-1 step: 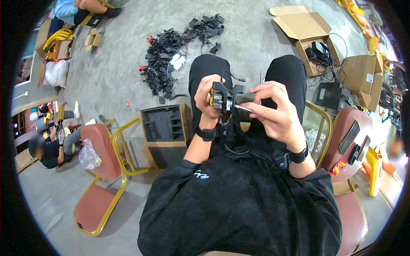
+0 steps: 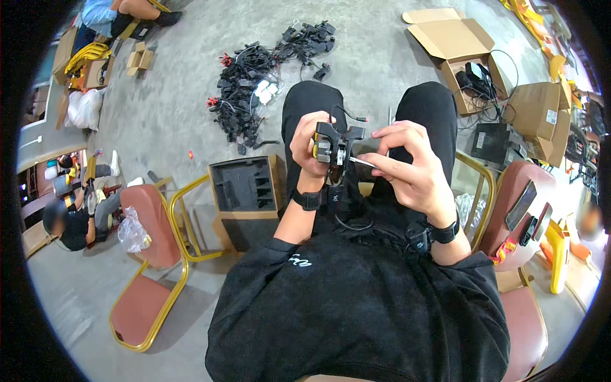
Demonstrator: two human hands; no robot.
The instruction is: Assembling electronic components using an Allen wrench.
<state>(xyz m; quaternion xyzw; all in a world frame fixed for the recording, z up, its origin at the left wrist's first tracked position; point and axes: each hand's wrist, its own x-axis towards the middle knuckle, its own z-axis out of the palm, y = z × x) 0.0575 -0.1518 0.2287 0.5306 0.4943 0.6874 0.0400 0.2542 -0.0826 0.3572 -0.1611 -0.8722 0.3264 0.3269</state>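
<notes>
Above my lap, between my knees, my left hand (image 2: 308, 145) is wrapped round a black device (image 2: 344, 135) with a forked top and grey and yellow parts on its side. A thin black cable (image 2: 345, 112) with a red tip sticks out above it, and another loops down toward my waist. My right hand (image 2: 410, 167) pinches a thin silver metal rod (image 2: 363, 162) between thumb and fingers. The rod points left, its far end against or very near the device's middle; I cannot tell which. The other fingers of my right hand are bent and spread.
A pile of black cabled parts (image 2: 242, 92) lies on the floor ahead. Left of my legs stands a foam-lined box (image 2: 245, 184). Chairs flank me, the right one (image 2: 519, 175) bearing a phone (image 2: 520, 205). Cartons (image 2: 471, 70) stand front right. A person (image 2: 76, 219) sits far left.
</notes>
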